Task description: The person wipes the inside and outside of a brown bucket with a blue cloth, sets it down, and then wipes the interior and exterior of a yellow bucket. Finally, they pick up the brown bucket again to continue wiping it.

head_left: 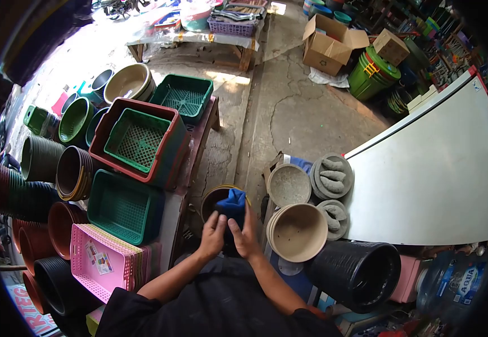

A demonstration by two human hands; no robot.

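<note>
Blue cloth between both hands, clear jug labelled "AQUA"

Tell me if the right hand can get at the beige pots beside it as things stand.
Probably yes: the beige pots stand just right of the right hand, with nothing seen in between. It would likely have to let go of the blue cloth first, which the left hand also holds.

The blue water jug reads "AQUA", the lower-left banner "ARTEG".
</note>
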